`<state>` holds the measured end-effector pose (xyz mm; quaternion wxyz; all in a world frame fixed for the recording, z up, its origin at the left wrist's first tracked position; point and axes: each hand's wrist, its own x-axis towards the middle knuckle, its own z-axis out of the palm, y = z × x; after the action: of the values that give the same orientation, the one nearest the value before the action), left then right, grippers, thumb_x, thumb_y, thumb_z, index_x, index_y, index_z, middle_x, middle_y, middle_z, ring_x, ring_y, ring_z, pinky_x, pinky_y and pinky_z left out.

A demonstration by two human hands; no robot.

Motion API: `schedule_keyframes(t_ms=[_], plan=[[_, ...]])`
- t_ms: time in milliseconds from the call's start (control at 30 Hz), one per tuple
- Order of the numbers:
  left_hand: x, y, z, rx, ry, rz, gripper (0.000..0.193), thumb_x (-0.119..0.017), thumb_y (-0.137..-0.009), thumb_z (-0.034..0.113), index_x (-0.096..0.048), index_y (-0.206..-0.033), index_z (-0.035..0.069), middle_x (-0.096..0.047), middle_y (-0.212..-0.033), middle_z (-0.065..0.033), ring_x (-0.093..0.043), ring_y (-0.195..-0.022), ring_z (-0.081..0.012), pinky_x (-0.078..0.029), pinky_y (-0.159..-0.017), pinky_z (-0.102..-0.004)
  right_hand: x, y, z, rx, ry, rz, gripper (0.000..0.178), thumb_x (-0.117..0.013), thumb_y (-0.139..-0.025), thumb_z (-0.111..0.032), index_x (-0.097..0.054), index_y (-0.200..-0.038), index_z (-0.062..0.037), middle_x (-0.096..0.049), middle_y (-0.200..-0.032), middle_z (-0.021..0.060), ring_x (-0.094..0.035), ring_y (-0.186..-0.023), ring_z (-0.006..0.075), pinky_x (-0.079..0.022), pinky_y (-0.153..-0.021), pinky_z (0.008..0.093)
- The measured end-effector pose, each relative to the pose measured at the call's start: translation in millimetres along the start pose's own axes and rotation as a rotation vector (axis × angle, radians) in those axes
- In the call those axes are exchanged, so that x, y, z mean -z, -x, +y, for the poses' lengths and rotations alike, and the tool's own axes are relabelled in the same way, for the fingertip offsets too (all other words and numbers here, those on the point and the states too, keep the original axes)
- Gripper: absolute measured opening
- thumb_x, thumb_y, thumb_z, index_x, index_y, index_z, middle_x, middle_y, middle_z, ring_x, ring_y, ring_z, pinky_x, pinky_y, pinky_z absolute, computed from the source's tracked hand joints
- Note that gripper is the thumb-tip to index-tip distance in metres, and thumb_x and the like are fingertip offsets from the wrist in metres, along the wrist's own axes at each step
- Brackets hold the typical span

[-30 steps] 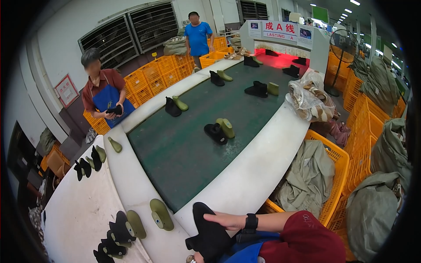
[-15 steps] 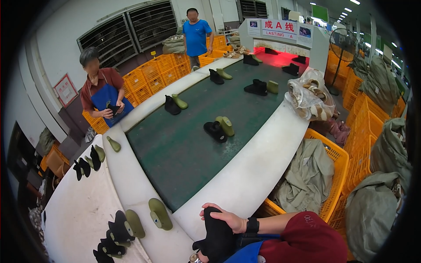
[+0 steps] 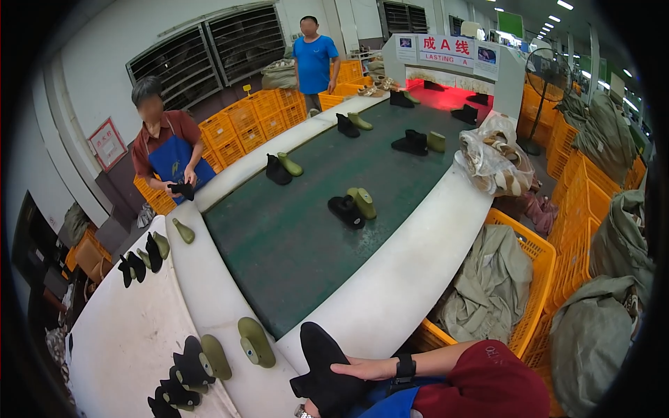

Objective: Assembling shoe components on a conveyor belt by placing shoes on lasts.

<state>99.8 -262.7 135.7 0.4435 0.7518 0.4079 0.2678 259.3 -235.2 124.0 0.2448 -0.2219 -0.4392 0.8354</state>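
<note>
Pale walls (image 3: pixel 104 83) and dark windows (image 3: pixel 240 45) close the workroom far beyond the fingers. Ahead of them stretches a wide green belt (image 3: pixel 279 233) with a white border; left of them spreads a white counter (image 3: pixel 132 320), and to their right sits an orange crate (image 3: pixel 546 279) filled with grey-green cloth. Far ahead and to the left of the fingers, a co-worker (image 3: pixel 174 150) in a blue apron also handles something dark.

Several black boots are set out on the belt with olive forms close beside them, the nearest pair (image 3: pixel 346 211) well beyond the fingertips; that share looks done. Left of the fingers, a row of black boots (image 3: pixel 187 361) and olive forms along the counter seems left to deal with, as does a lone olive form (image 3: pixel 256 341) nearer the hands.

The held black boot (image 3: pixel 324 359) is between the hands, short of the belt, so its turn looks unfinished; whether a form is inside cannot be told. The right hand (image 3: pixel 366 367) grips its side, thumb across the near face; the left hand (image 3: pixel 311 408) is mostly hidden low down, its finger spread impossible to tell
</note>
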Motion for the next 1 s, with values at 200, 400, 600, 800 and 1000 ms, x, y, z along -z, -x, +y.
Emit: schedule_keyframes(t_ms=[200,400,600,800,1000], plan=[[-2.6,1.0,5.5,0.011,0.022,0.006,0.030,-0.054,-0.079,0.004,-0.053,-0.108,-0.002,-0.059,-0.102,-0.0182,-0.056,-0.095,-0.0252,-0.045,-0.080,-0.0345,-4.1,3.0,-19.3,-0.056,0.060,-0.007,0.071,-0.038,-0.090,-0.048,-0.016,-0.136,0.0014,-0.032,-0.135,0.0120,-0.033,-0.122,0.0193,-0.028,-0.102,0.0304],[-6.8,1.7,13.0,0.019,0.048,-0.004,0.030,-0.053,-0.079,0.003,-0.053,-0.108,-0.002,-0.059,-0.101,-0.0187,-0.057,-0.095,-0.0249,-0.045,-0.080,-0.0343,15.0,-0.2,-19.5,-0.007,0.002,0.016,0.072,-0.041,-0.091,-0.042,-0.007,-0.138,-0.0014,-0.022,-0.140,0.0136,-0.025,-0.127,0.0206,-0.021,-0.105,0.0318],[-9.9,4.6,20.6,0.031,0.071,-0.015,0.029,-0.053,-0.079,0.002,-0.053,-0.108,-0.002,-0.059,-0.101,-0.0191,-0.057,-0.094,-0.0245,-0.045,-0.079,-0.0342,27.3,7.9,-36.7,-0.089,-0.122,0.116,0.062,-0.042,-0.091,-0.039,-0.022,-0.135,-0.0001,-0.040,-0.130,0.0114,-0.042,-0.116,0.0166,-0.033,-0.099,0.0289],[-10.3,2.9,24.6,0.039,0.095,-0.034,0.029,-0.052,-0.079,0.001,-0.054,-0.108,-0.003,-0.059,-0.101,-0.0195,-0.057,-0.094,-0.0241,-0.045,-0.079,-0.0340,33.4,9.5,-40.5,-0.170,-0.120,0.152,0.060,-0.043,-0.091,-0.041,-0.030,-0.131,0.0004,-0.045,-0.124,0.0111,-0.047,-0.110,0.0164,-0.039,-0.094,0.0291],[-8.4,9.5,41.3,0.069,0.047,0.010,0.034,-0.051,-0.076,-0.002,-0.053,-0.109,-0.002,-0.057,-0.103,-0.0235,-0.058,-0.093,-0.0252,-0.045,-0.080,-0.0336,35.2,7.3,-32.0,-0.180,-0.201,0.160,0.053,-0.042,-0.091,-0.042,-0.043,-0.120,0.0022,-0.053,-0.113,0.0087,-0.052,-0.100,0.0135,-0.041,-0.090,0.0263]])
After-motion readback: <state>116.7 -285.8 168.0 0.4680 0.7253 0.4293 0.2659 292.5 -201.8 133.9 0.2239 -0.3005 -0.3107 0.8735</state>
